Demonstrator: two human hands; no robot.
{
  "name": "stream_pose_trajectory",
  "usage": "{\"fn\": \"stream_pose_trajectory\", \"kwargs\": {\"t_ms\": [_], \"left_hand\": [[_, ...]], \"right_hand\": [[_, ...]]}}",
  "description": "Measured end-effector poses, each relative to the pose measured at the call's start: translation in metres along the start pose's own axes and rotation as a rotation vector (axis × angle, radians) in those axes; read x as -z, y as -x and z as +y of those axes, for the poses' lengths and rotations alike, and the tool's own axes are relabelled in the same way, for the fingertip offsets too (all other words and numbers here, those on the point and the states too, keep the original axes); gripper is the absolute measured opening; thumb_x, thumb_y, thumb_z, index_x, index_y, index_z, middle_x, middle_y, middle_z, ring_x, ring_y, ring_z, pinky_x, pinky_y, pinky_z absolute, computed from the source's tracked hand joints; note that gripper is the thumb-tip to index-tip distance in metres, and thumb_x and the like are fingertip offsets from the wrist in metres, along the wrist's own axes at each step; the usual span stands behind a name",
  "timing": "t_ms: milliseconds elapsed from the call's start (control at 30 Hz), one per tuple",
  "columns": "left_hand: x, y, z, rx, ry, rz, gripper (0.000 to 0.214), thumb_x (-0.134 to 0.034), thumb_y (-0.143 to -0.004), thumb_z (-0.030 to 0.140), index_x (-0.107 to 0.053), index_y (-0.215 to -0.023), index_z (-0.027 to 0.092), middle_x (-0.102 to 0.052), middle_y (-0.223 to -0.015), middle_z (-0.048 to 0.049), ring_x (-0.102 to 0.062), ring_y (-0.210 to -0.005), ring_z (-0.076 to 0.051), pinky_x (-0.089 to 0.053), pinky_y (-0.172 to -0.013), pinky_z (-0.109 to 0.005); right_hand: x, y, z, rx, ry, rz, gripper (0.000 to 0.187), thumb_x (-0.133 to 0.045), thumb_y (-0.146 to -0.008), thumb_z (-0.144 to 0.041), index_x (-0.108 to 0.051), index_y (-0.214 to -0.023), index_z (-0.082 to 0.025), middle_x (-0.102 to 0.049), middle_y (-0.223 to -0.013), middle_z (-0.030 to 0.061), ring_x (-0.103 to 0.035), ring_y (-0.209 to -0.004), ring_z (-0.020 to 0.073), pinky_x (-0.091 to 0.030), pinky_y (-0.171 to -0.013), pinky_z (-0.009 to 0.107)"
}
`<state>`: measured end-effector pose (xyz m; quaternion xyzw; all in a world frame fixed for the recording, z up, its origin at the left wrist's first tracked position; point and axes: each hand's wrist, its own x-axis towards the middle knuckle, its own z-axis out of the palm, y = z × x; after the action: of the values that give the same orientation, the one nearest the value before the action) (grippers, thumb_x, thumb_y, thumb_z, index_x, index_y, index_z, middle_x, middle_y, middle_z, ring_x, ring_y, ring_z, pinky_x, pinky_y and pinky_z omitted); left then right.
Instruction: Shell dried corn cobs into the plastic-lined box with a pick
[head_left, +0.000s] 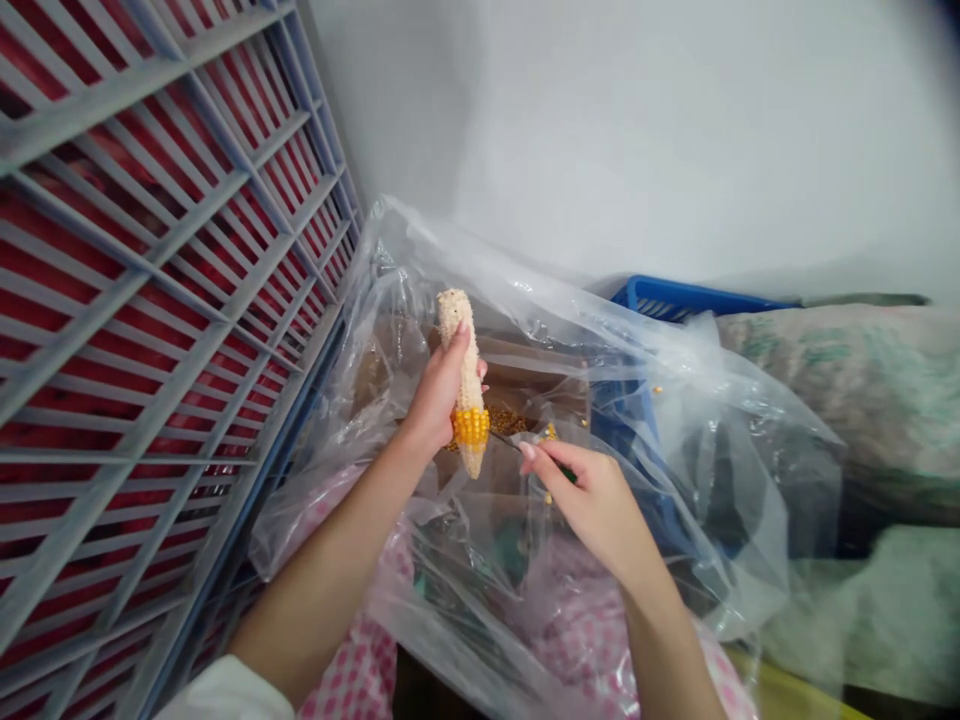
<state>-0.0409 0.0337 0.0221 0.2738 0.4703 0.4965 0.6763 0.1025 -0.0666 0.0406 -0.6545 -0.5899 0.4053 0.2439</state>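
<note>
One clear plastic bag [720, 480] stands open, its crumpled sides rising around a cardboard box [525, 365] with loose corn kernels [508, 422] lying in it. Over the bag's mouth, the left hand [439, 392] wraps its fingers [457, 345] firmly around a corn cob [451, 312], which stands nearly upright with a slight tilt. Most of the cob is pale and bare, with a band of yellow kernels [471, 427] left near its lower end. The right hand [592, 500] sits just beside the cob, its fingers [559, 462] closed narrowly on a small knife [510, 442]. The thin blade reaches the kernel band, though the contact is hard to make out, and most of the handle is hidden.

Room is tight on the bag's left, where a grey metal grille [150, 300] with red behind it runs close along the left forearm. A blue plastic basket [690, 298] sits past the far edge of the bag, below a white wall [637, 130]. A bulging fabric sack [847, 400] lies to the bag's right, more open plastic between it and the right hand. Pink checked cloth [352, 670] shows below the bag, near a white sleeve [225, 695].
</note>
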Motion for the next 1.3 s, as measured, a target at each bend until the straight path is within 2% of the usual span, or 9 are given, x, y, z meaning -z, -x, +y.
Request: {"fn": "stream_pose_trajectory", "kwargs": {"t_ms": [133,267,333,500,633,733,867,933,1300], "left_hand": [[-0.005,0.005,-0.005,-0.037,-0.085,-0.076,0.036,-0.056,-0.071,0.053,-0.045,-0.076,0.019,-0.045,-0.050,0.0058,-0.046,-0.045,-0.007,-0.043,-0.049,-0.018],[-0.008,0.010,-0.012,0.026,-0.153,-0.171,0.032,-0.058,-0.072,0.048,-0.048,-0.078,0.019,-0.046,-0.051,0.0056,-0.044,-0.045,-0.006,-0.041,-0.048,-0.017],[-0.009,0.008,-0.013,0.053,-0.123,-0.156,0.033,-0.060,-0.070,0.048,-0.048,-0.077,0.019,-0.043,-0.050,0.0066,-0.043,-0.045,-0.005,-0.042,-0.050,-0.017],[-0.010,-0.005,-0.018,-0.045,-0.040,0.067,0.035,-0.061,-0.068,0.049,-0.048,-0.078,0.019,-0.042,-0.051,0.0073,-0.042,-0.044,-0.004,-0.041,-0.049,-0.016],[-0.012,-0.011,-0.027,0.097,0.120,0.288,0.037,-0.054,-0.072,0.055,-0.046,-0.082,0.020,-0.043,-0.054,0.0072,-0.044,-0.043,-0.005,-0.044,-0.050,-0.019],[-0.011,-0.011,-0.026,0.190,0.135,0.306,0.039,-0.053,-0.071,0.057,-0.047,-0.082,0.019,-0.046,-0.055,0.0063,-0.047,-0.044,-0.006,-0.046,-0.053,-0.021],[-0.006,-0.008,-0.013,0.033,0.049,0.252,0.041,-0.057,-0.068,0.057,-0.046,-0.083,0.020,-0.048,-0.056,0.0065,-0.047,-0.043,-0.006,-0.044,-0.049,-0.020],[-0.005,-0.006,-0.009,-0.037,-0.012,0.226,0.042,-0.057,-0.067,0.058,-0.046,-0.084,0.021,-0.048,-0.055,0.0068,-0.047,-0.042,-0.006,-0.042,-0.046,-0.019],[-0.018,0.003,-0.023,-0.105,-0.171,0.058,0.036,-0.056,-0.071,0.053,-0.046,-0.083,0.021,-0.043,-0.053,0.0073,-0.043,-0.043,-0.006,-0.038,-0.045,-0.017]], "right_hand": [[-0.002,0.001,-0.003,0.036,0.079,-0.022,0.039,-0.042,-0.084,-0.044,-0.059,-0.062,-0.017,-0.047,-0.053,-0.0037,-0.038,-0.050,0.0078,-0.028,-0.051,0.021],[-0.005,-0.003,0.002,0.064,0.085,-0.106,0.037,-0.042,-0.084,-0.039,-0.050,-0.055,-0.017,-0.043,-0.051,-0.0044,-0.036,-0.050,0.0075,-0.027,-0.051,0.021],[-0.010,-0.004,0.003,0.061,0.060,-0.084,0.038,-0.042,-0.084,-0.038,-0.048,-0.053,-0.017,-0.043,-0.050,-0.0042,-0.036,-0.050,0.0078,-0.027,-0.051,0.020],[-0.045,-0.006,0.004,-0.033,0.051,0.215,0.038,-0.039,-0.084,-0.040,-0.048,-0.054,-0.018,-0.042,-0.048,-0.0032,-0.036,-0.048,0.0091,-0.024,-0.050,0.022],[-0.064,-0.012,0.010,-0.069,-0.007,0.393,0.039,-0.033,-0.086,-0.041,-0.048,-0.059,-0.018,-0.043,-0.051,-0.0031,-0.035,-0.049,0.0095,-0.024,-0.050,0.022],[-0.046,-0.015,0.016,-0.068,-0.033,0.330,0.041,-0.035,-0.085,-0.043,-0.046,-0.056,-0.017,-0.042,-0.049,-0.0038,-0.035,-0.049,0.0090,-0.024,-0.049,0.021],[-0.005,-0.007,0.013,0.011,-0.022,0.146,0.039,-0.041,-0.084,-0.044,-0.049,-0.057,-0.016,-0.044,-0.053,-0.0037,-0.040,-0.053,0.0086,-0.028,-0.052,0.020],[0.005,-0.002,0.008,0.047,-0.001,0.085,0.039,-0.043,-0.083,-0.044,-0.051,-0.058,-0.016,-0.046,-0.054,-0.0034,-0.041,-0.054,0.0085,-0.029,-0.053,0.020],[-0.012,-0.001,-0.003,0.053,0.226,0.033,0.038,-0.040,-0.085,-0.035,-0.054,-0.055,-0.018,-0.046,-0.047,-0.0020,-0.036,-0.047,0.0092,-0.024,-0.049,0.023]]}}
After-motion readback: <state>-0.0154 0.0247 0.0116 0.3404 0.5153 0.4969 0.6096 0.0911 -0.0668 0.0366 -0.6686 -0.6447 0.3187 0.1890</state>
